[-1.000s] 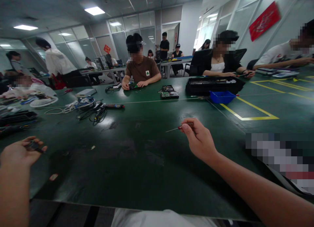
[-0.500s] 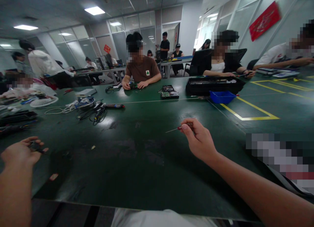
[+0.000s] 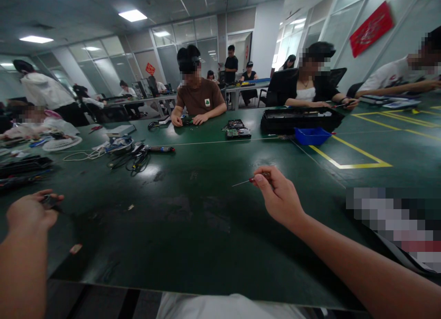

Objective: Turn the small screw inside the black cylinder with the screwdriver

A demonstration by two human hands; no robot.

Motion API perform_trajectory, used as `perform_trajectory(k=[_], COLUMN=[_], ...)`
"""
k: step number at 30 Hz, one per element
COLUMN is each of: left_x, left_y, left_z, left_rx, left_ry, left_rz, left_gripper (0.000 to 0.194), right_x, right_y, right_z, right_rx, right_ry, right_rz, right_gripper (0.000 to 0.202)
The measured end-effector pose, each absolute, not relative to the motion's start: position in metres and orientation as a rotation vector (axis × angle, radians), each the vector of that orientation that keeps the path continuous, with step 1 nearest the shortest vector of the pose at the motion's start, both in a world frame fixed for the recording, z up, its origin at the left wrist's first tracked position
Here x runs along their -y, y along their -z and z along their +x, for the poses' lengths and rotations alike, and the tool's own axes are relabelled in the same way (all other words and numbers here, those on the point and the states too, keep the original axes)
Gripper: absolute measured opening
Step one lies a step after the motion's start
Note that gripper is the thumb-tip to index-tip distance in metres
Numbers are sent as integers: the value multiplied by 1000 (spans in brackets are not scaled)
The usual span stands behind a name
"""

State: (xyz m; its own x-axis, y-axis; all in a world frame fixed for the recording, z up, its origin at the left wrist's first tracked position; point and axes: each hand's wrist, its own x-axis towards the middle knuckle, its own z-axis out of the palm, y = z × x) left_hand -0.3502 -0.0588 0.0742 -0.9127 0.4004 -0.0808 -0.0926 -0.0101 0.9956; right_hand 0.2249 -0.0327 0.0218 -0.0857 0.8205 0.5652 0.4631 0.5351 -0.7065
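My right hand (image 3: 280, 197) is closed around the handle of a small screwdriver (image 3: 243, 183), its thin metal shaft pointing left above the green table (image 3: 193, 259). Near the left edge of the view, my left hand (image 3: 31, 212) has its fingers curled around a small dark object (image 3: 51, 202), too small to name. The two hands are far apart. A small pale scrap (image 3: 131, 207) and a reddish one (image 3: 76, 249) lie on the table to the right of my left hand.
Tangled cables (image 3: 138, 158) and a white ring-shaped part (image 3: 62, 143) lie at the left. Farther back are a circuard-bearing drive (image 3: 238, 129), a long black case (image 3: 301, 120) and a blue tray (image 3: 313, 136). Several people sit around the table.
My left hand has shifted slightly right and turned, with the dark object still in its fingers. My right hand is nearly unmoved. A standing person at the back left has moved left.
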Motion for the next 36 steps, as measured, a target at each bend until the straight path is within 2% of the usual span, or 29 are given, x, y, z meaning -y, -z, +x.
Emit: perform_trajectory(k=[3, 14, 21, 27, 28, 32, 34, 36], left_x=[54, 10, -15, -15, -12, 2, 7, 11], left_y=[-83, -98, -81, -62, -58, -41, -30, -21], left_z=[-324, -220, -123, -44, -33, 0, 8, 11], left_rx=[-1965, -1623, -1308, -1106, -1120, -1203, -1248, -1298], left_ry=[-2000, -1855, -1534, -1235, -1184, -988, -946, -924], left_rz=[210, 666, 891, 1116, 1228, 1746, 1877, 1908], left_gripper=[26, 22, 23, 13, 16, 47, 47, 36], right_x=[33, 32, 33, 35, 35, 38, 40, 43], right_y=[-22, -22, -23, -29, -30, -32, -34, -35], right_z=[225, 224, 226, 226, 226, 228, 228, 227], right_rx=[1724, 1700, 1685, 1668, 1669, 1644, 1622, 1612], right_ry=[-433, -444, -447, -446, -437, -374, -363, -388], right_rz=[-1076, -1078, -1065, -1097, -1105, -1115, -1089, -1050], right_gripper=[21, 21, 21, 23, 23, 22, 22, 21])
